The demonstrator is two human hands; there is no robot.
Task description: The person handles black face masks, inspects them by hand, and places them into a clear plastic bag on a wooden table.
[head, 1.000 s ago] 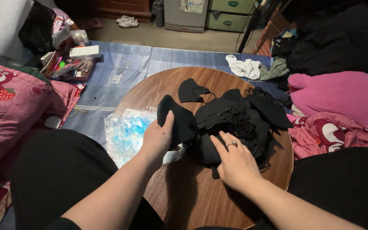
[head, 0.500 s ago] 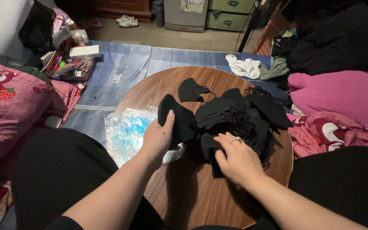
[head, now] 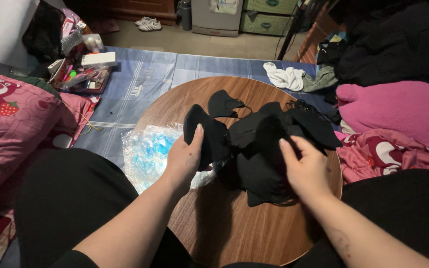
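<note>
A round wooden table (head: 209,233) stands on a blue striped mat (head: 140,79). A clear plastic bag (head: 147,151) lies at its left edge. Pink pillow (head: 11,119) to the left, pink blanket (head: 398,106) to the right. White cloth (head: 284,77) beyond the table; white shoes (head: 148,24) by the far wall.

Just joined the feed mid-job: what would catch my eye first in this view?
First, the heap of black face masks in the middle of the round wooden table, with the left hand gripping one mask at the heap's left edge and the right hand lifting another at its right. Next, the clear plastic bag at the table's left edge, and the pink blanket at far right.
</note>
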